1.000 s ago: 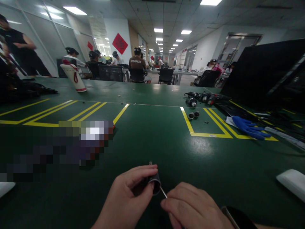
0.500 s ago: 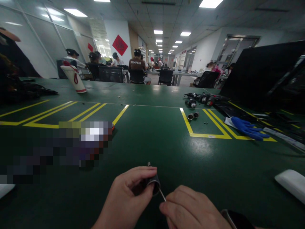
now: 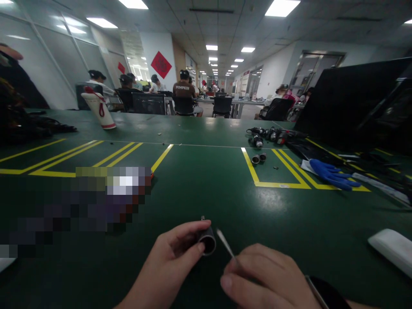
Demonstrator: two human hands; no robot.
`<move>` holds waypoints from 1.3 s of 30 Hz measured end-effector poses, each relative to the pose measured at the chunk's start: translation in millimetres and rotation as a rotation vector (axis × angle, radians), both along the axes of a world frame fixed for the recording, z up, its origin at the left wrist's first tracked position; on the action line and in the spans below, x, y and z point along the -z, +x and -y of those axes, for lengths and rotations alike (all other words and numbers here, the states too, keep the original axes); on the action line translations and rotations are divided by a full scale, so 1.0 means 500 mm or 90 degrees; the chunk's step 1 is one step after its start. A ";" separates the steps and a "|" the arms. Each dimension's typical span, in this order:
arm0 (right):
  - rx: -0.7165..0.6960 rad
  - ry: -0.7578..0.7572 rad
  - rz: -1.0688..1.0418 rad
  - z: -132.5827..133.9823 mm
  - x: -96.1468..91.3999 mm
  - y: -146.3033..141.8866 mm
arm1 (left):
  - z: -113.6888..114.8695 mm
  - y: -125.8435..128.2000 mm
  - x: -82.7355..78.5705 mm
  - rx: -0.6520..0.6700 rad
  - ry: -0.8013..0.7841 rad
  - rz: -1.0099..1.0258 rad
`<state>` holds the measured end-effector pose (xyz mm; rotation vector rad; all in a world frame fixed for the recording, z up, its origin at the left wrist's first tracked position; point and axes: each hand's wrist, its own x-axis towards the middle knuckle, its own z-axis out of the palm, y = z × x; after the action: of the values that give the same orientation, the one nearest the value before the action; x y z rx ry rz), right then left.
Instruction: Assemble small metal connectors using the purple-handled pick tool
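Note:
My left hand pinches a small dark hollow metal cylinder between thumb and fingers. The cylinder's round open end faces me, and a narrow metal stub pokes up at its far side. My right hand grips a thin pale stick with a slightly thicker tip; its exact kind is unclear. That tip points up and left, just to the right of the cylinder's mouth and apart from it. The stick's lower end is hidden in my fingers.
On the green table, two metal cylinders stand inside yellow tape. Behind them lie dark metal parts. A blue glove is at right, near a white object. A white cup-shaped container tilts at back left.
The stick has come out of the cylinder's mouth, and my right hand has shifted slightly right. My left hand keeps hold of the cylinder, whose opening now shows more fully.

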<state>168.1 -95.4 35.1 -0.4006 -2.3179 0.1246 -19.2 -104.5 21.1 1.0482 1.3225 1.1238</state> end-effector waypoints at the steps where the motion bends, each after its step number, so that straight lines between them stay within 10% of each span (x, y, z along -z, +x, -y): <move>1: 0.037 0.003 -0.003 -0.005 0.000 -0.003 | 0.000 0.001 0.001 0.011 -0.001 0.022; 13: 0.179 -0.032 0.131 -0.084 0.034 0.010 | -0.082 0.068 0.008 0.097 0.041 0.053; 23: 0.688 0.017 0.228 -0.264 0.051 0.189 | -0.216 0.095 0.036 0.118 0.244 -0.250; 39: 0.721 0.021 0.150 -0.303 0.088 0.191 | -0.493 0.303 0.061 0.074 0.350 -0.550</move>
<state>263.4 56.2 -8.7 -1.6826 -1.9636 -0.5337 132.2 141.9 -9.6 2.1526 1.5925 0.9940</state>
